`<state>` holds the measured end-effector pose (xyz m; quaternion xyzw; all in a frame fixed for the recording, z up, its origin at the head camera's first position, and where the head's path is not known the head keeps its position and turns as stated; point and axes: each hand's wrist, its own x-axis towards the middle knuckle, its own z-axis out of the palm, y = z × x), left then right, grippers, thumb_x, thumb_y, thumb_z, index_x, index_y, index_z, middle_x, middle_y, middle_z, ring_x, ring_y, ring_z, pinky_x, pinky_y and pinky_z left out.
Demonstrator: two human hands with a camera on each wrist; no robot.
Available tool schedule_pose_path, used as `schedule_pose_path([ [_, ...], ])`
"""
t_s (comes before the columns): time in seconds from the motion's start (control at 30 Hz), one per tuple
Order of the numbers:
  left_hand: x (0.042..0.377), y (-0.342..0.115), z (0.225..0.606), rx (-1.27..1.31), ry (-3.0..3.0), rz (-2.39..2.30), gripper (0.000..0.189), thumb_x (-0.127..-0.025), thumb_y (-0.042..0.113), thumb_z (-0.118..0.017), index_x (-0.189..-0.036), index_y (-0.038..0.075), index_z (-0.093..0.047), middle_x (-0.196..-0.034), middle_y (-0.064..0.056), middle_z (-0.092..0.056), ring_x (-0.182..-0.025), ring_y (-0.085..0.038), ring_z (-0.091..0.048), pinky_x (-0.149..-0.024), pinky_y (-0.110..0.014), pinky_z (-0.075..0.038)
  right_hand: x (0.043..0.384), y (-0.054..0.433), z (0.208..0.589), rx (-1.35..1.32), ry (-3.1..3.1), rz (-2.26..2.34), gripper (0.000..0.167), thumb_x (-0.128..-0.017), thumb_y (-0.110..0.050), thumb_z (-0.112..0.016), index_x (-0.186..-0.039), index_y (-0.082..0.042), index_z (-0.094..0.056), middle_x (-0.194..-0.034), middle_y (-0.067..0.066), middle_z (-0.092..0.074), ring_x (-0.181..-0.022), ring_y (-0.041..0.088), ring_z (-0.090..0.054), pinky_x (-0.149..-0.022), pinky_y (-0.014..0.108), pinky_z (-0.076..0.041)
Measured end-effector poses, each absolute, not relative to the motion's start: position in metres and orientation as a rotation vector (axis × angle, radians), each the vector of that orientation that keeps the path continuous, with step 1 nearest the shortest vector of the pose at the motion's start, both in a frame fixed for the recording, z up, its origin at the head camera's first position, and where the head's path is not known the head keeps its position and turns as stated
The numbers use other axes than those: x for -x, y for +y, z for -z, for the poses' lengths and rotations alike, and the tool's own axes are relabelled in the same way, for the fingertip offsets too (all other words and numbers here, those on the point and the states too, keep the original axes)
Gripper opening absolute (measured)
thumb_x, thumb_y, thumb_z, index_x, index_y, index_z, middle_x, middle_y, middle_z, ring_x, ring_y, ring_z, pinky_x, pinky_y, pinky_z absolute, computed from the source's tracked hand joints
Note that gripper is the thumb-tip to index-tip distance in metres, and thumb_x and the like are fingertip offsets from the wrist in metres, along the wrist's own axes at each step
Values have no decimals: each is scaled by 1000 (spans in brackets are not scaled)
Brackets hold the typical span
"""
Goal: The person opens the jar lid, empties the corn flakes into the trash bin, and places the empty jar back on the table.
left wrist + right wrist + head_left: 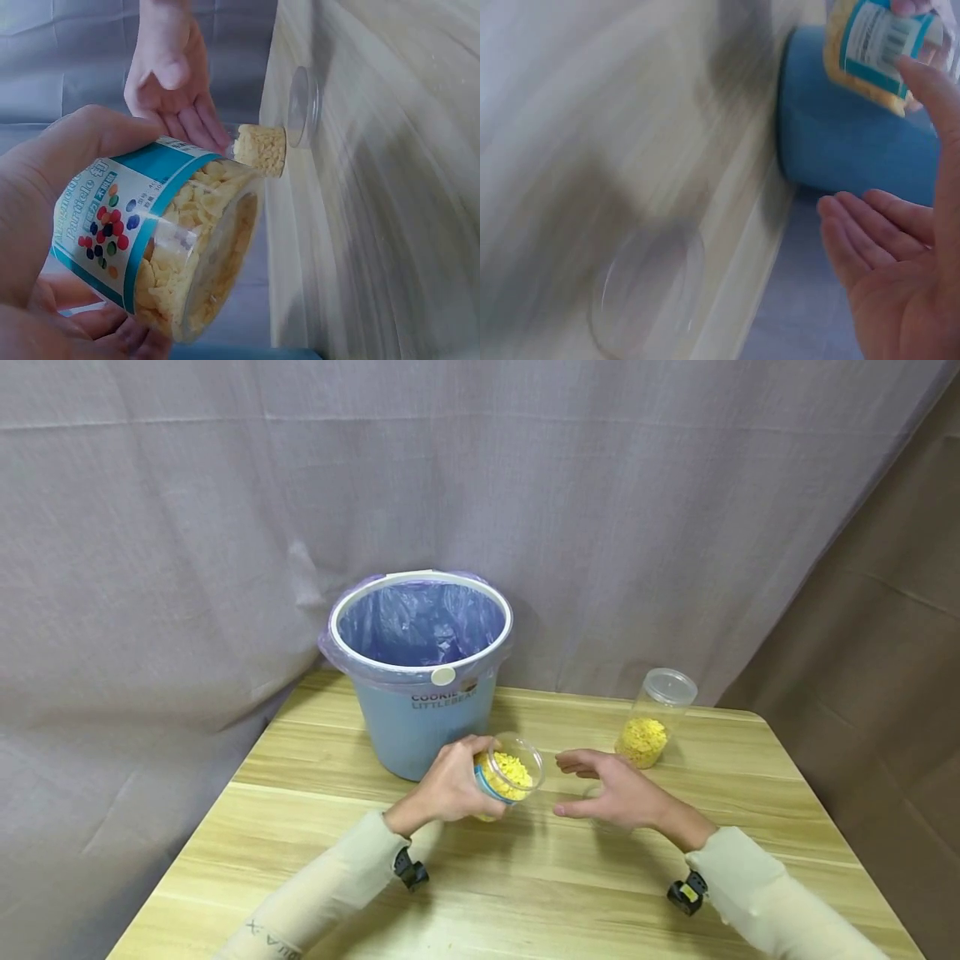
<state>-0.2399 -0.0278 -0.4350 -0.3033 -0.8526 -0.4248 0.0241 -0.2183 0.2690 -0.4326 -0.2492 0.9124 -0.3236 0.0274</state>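
Note:
Held in my left hand point(452, 783) is a clear plastic jar point(510, 775) of yellow pieces, with a blue-and-white label. Its mouth is uncovered and tilts toward the right. The left wrist view shows thumb and fingers wrapped around the label point(112, 221). To the right of the jar, my right hand point(618, 792) is in the air, fingers extended, apart from the jar and holding nothing. Below that hand a clear round lid point(649, 292) lies on the table; in the head view the hand mostly hides it.
A blue bucket point(401, 727) with a purple bag liner and white rim stands behind my left hand. A second clear jar point(643, 742), lidded and partly filled with yellow pieces, stands upright at the back right of the wooden table point(525, 893). Grey curtains point(600, 510) hang behind.

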Motion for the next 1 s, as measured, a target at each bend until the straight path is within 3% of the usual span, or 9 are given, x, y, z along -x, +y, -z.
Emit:
schedule_pose_path([
  [0.17, 240, -29, 434, 902, -2631, 1450, 83, -60, 22, -99, -134, 3, -67, -122, -8, -74, -107, -17, -68, -99, -31, -57, 216, 254, 434, 802, 2758, 1161, 79, -85, -42, -89, -146, -4, -58, -143, 14, -68, -130, 34, -67, -114, 53, -52],
  [0.47, 241, -31, 437, 901, -2588, 1686, 84, -62, 24, -99, -137, 7, -66, -123, -3, -75, -106, -13, -67, -98, -29, -55, 216, 235, 438, 847, 2647, 1363, 79, -86, -30, -89, -150, -3, -54, -149, 17, -62, -134, 37, -64, -117, 50, -50],
  [0.77, 239, -31, 442, 1031, -2474, 1869, 74, -66, 20, -100, -133, 20, -70, -128, 5, -75, -117, -14, -67, -106, -34, -53, 217, 220, 438, 852, 2558, 1487, 74, -84, -24, -91, -148, -10, -58, -149, 9, -64, -139, 32, -61, -118, 28, -47],
  [1.0, 237, -28, 448, 997, -2463, 1880, 77, -65, 22, -100, -135, 20, -69, -131, 4, -74, -121, -16, -66, -110, -40, -51, 218, 214, 441, 843, 2590, 1501, 79, -80, -25, -94, -149, -11, -58, -151, 11, -63, -138, 32, -62, -115, 26, -49],
])
